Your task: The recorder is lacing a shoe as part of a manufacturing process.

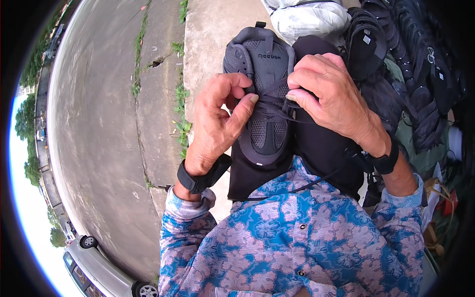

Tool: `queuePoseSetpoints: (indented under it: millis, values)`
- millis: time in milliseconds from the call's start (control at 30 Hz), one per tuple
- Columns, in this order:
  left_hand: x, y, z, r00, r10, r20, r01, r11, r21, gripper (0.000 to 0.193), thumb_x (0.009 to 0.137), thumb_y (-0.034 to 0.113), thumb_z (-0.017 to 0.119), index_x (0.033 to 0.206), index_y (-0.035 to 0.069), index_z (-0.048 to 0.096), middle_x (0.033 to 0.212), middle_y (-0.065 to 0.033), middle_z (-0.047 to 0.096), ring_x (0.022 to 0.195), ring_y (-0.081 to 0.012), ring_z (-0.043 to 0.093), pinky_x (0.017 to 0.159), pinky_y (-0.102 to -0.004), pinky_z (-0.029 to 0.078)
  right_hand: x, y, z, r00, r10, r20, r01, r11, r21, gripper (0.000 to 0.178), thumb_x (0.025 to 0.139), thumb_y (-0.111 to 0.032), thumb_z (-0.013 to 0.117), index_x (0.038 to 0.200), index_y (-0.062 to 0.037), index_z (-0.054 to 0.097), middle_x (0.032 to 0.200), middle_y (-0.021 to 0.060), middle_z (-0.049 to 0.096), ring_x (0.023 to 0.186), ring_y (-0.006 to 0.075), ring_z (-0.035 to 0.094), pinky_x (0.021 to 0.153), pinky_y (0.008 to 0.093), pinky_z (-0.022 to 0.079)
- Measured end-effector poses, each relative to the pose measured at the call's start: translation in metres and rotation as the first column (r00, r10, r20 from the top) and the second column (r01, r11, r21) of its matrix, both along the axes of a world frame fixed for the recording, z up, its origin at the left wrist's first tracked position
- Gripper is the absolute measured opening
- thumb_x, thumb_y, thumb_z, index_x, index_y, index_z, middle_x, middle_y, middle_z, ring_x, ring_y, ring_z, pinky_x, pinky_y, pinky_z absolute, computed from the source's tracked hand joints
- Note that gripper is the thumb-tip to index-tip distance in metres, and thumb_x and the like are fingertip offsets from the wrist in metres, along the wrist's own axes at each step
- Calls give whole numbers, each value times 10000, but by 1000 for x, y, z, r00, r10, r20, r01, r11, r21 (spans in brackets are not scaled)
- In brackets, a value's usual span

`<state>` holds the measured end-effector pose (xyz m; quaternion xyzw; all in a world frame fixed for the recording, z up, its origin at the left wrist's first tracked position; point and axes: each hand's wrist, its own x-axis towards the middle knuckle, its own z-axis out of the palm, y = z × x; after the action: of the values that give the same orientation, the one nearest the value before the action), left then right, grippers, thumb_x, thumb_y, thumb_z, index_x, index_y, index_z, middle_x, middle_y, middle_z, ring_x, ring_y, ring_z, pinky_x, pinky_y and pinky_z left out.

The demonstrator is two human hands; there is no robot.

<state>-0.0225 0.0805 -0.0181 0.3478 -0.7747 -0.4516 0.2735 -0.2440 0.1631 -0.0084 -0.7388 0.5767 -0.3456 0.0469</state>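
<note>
A dark grey sneaker (269, 54) with mesh panels lies on my lap, its toe pointing toward me and its tongue at the far end. A flat dark shoelace (271, 107) crosses its front, with a loose length trailing to the right. My left hand (220, 111) is closed at the left row of eyelets, thumb and curled fingers on the lace; its exact grip is partly hidden. At the right side of the opening, my right hand (329, 94) pinches the lace between thumb and forefinger. Black bands circle both wrists.
Many black shoe parts (368, 42) are stacked along the right, close to my right arm. A white plastic bag (309, 22) lies beyond the sneaker. To the left are a concrete edge with weeds (181, 99), pavement (104, 109) and a silver car (94, 270).
</note>
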Motion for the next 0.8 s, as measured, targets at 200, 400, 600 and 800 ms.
queuePoseSetpoints:
  millis: [200,400,600,800]
  values:
    - [-7,8,16,987,-128,97,136,988,-74,96,855,5,716,930,13,656,811,48,568,704,-44,509,641,-210,428,-5,8,-4,990,123,-67,-115,987,117,107,790,-135,727,853,-84,656,825,31,572,862,226,597,927,409,378]
    - [-6,11,12,996,60,-71,-57,998,39,89,819,-32,708,888,2,666,771,-9,558,624,-66,515,564,-217,416,12,-5,-7,995,98,3,-98,994,-42,93,776,-119,721,786,-84,636,798,31,557,835,220,592,880,408,396]
    - [-7,23,21,999,33,0,-33,994,104,81,813,-23,712,878,9,674,753,-9,573,617,-63,528,550,-226,432,19,-13,-11,981,116,-156,-128,989,-72,112,769,-113,687,712,-80,597,715,40,533,777,215,582,805,386,409]
    - [-13,28,17,984,-152,88,158,985,-66,130,777,-24,721,892,24,684,759,-41,603,626,-103,569,548,-248,461,17,-17,-16,982,52,-181,-71,992,-103,108,741,-121,695,751,-82,595,759,40,544,789,208,584,796,378,405]
